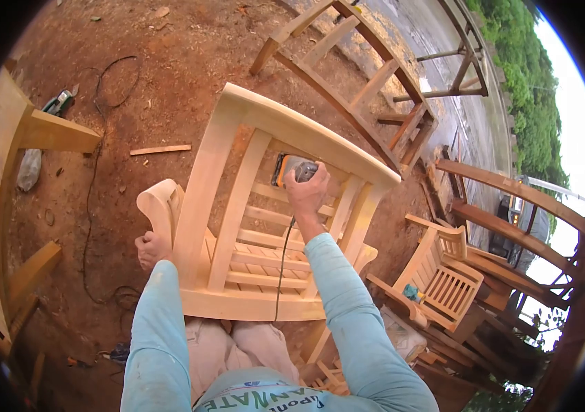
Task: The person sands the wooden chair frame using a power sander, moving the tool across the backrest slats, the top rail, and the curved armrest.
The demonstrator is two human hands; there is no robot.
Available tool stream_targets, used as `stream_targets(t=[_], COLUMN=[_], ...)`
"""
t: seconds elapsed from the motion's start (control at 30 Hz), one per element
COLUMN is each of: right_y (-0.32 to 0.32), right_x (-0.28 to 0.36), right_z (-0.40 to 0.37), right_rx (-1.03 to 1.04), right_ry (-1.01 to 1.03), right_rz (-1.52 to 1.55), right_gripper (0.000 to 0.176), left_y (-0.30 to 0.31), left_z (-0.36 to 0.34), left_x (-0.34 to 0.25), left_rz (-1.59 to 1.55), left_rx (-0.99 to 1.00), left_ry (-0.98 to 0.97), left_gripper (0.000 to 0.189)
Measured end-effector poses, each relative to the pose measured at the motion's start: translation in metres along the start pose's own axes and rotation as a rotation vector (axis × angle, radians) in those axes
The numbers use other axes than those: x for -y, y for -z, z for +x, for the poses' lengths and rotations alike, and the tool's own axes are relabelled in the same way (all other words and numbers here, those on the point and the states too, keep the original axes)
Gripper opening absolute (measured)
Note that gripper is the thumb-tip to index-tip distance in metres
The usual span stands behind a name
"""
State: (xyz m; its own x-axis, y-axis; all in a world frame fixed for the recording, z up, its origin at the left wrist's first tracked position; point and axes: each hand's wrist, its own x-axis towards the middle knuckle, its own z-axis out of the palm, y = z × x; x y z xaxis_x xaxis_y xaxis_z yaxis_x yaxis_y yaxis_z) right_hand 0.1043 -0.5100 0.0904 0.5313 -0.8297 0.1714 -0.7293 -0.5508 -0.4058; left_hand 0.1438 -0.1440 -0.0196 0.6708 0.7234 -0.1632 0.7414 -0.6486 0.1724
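A pale wooden chair (199, 185) with a slatted back and seat is tilted in front of my legs. My right hand (307, 192) is wrapped round an electric sander (295, 167), grey and black with an orange edge. The sander is at the chair's back, just below the wide top rail (306, 130). From it a thin cord (283, 264) hangs down across the slats. On the left, my left hand (152, 251) is closed at the curved armrest (162, 198); its fingertips are partly hidden.
A bare wooden frame (375, 89) lies on the dirt ahead. Another slatted chair (443, 281) stands at the right, beside stacked timber. A large wooden piece (7, 172) rises at the left, near a green power tool (59, 103). A black cable (88, 226) runs over the ground past a loose strip (160, 150).
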Motion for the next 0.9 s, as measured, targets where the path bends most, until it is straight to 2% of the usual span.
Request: stream_targets(t=[0.2, 0.5, 0.7, 0.9], right_y=[-0.007, -0.005, -0.007, -0.007], right_x=[0.013, 0.014, 0.035, 0.026], right_z=[0.010, -0.001, 0.007, -0.005], right_rx=[-0.077, -0.015, -0.020, 0.020], right_ry=[-0.009, 0.030, -0.030, 0.035], right_rz=[0.026, 0.003, -0.002, -0.009], right_gripper=[0.073, 0.074, 0.074, 0.073], left_y=[0.000, 0.002, 0.009, 0.001], left_z=[0.000, 0.000, -0.002, 0.000], left_x=[0.003, 0.000, -0.003, 0.001], left_rz=[-0.007, 0.008, -0.015, -0.006], left_rx=[-0.003, 0.013, 0.029, 0.017], left_ry=[-0.008, 0.002, 0.005, -0.007], left_gripper=[0.031, 0.030, 0.029, 0.030])
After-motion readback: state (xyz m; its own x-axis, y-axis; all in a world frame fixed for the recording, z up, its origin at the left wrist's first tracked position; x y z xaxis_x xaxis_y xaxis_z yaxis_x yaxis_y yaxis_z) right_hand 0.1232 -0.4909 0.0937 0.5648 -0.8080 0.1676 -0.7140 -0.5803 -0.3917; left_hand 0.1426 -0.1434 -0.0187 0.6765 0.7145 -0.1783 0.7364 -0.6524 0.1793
